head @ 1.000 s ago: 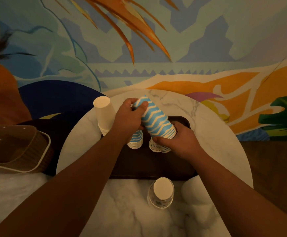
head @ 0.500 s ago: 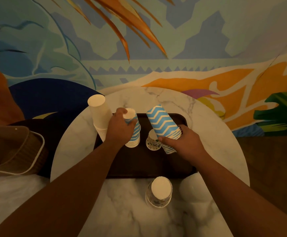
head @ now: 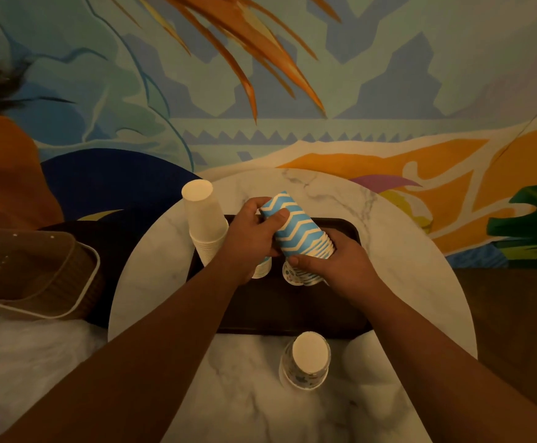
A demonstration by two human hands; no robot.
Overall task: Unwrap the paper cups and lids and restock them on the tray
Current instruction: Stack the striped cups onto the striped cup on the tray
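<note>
Both hands hold one tilted stack of blue zigzag cups above the dark tray, bases pointing up and away. The left hand curls round the upper, closed end of the stack, its thumb lying across the topmost cup, while the right hand grips the lower, rimmed end, fingers wrapped beneath and thumb pressed along the near side. Just under the left hand a shorter stack of blue-striped cups stands on the tray, mostly hidden by the palm. Just under the right hand's thumb a small patterned cup peeks out, also on the tray. To the outer side of the left hand, touching the tray's far left corner, rises a tall stack of plain white cups, upside down. Nearer the person than either hand, between the two forearms, an upturned stack of patterned cups sits on the round marble table. Well beyond the left forearm a woven basket rests beside crumpled clear plastic wrap.
</note>
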